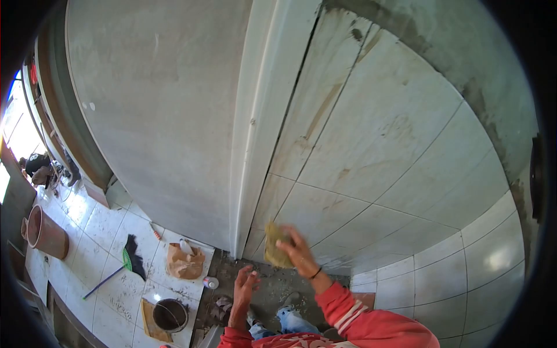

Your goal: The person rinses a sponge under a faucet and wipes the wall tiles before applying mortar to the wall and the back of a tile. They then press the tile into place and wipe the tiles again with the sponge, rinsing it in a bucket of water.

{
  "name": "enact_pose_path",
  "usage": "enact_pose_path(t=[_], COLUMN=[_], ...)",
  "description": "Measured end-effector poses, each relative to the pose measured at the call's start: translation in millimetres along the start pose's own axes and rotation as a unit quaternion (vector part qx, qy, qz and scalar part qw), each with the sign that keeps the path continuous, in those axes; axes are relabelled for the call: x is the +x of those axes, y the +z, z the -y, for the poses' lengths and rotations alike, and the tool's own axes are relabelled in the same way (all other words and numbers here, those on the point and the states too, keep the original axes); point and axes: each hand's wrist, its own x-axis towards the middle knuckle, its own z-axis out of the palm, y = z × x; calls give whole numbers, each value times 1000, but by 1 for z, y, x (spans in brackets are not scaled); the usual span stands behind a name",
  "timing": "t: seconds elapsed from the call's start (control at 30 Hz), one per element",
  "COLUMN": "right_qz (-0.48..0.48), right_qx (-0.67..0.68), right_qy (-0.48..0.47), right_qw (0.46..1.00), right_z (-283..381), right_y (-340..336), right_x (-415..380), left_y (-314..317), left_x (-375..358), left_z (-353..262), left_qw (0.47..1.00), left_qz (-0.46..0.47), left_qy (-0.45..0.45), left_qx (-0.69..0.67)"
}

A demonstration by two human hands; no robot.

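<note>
My right hand (299,255) is closed around a yellowish sponge (277,246), which is against or just in front of the lower part of the tiled wall (342,209), close to the door frame. Brown smears and dull marks streak the tiles, mostly along the narrow strip beside the frame. Lower and to the left, my left hand (246,284) hangs in front of my body, fingers loosely bent and apart, with nothing visible in it.
A grey door panel (156,116) and its white frame (261,127) rise on the left. On the tiled floor are a dark bucket (170,315), a brown paper bag (185,261), a broom (134,258), a small can (210,282) and a large reddish-brown bucket (51,233).
</note>
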Motion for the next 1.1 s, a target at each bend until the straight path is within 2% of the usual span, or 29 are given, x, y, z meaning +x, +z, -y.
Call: enact_pose_path(t=[0.03,0.07,0.1,0.13,0.17,0.2,0.23,0.27,0.3,0.37,0.4,0.47,0.5,0.57,0.6,0.63,0.67,0.7,0.73,0.8,0.83,0.9,0.97,1.03,1.1], right_qz=[-20,-66,-132,-199,-252,-291,-336,-335,-337,-270,-277,-360,-367,-429,-438,-445,-481,-512,-512,-533,-484,-423,-418,-447,-492], right_qx=[-102,-154,-236,-357,-372,-404,-403,-414,-413,-479,-480,-505,-507,-493,-472,-470,-422,-371,-372,-380,-404,-448,-491,-474,-469], right_qy=[-140,-201,-374,-510,-557,-631,-672,-703,-702,-592,-591,-647,-645,-615,-609,-607,-568,-526,-528,-562,-576,-599,-563,-584,-543], right_qw=[985,965,887,757,698,595,523,471,471,589,586,443,438,440,463,461,517,569,566,506,520,512,516,483,493], right_z=[56,131,184,243,296,346,380,408,417,424,422,414,411,401,395,389,383,380,374,363,364,369,382,389,386], right_y=[-11,-17,-29,-43,-44,-43,-44,-48,-44,-23,-15,-10,-21,-48,-67,-87,-104,-112,-111,-100,-78,-50,-68,-100,-150], right_x=[11,12,26,35,36,42,54,70,81,96,101,114,116,117,115,104,90,83,88,104,110,109,100,89,75], left_y=[6,10,15,19,18,17,17,19,21,28,33,34,25,-2,-21,-40,-61,-82,-90,-80,-70,-41,-20,-17,-31], left_x=[8,13,17,18,21,29,35,38,41,40,37,34,32,28,28,29,33,38,40,46,53,68,84,83,82], left_z=[-4,-8,-12,-17,-13,-6,2,9,16,20,18,12,11,13,15,17,20,24,27,14,-1,-20,-31,-37,-34], left_qw=[1000,1000,999,999,999,999,999,999,999,999,999,998,997,996,999,999,999,995,989,989,989,993,995,992,988], left_qz=[6,15,22,9,7,-1,-9,-9,-1,11,15,30,31,33,-8,-48,-45,-97,-148,-146,-146,-116,-32,-18,-5], left_qy=[1,15,29,26,26,11,-5,-5,-6,-3,-8,-9,-9,-9,-12,-12,-7,0,5,13,21,21,71,89,102], left_qx=[-1,7,17,34,36,39,42,44,38,36,41,51,63,79,45,9,11,-5,-22,-13,1,21,56,82,113])
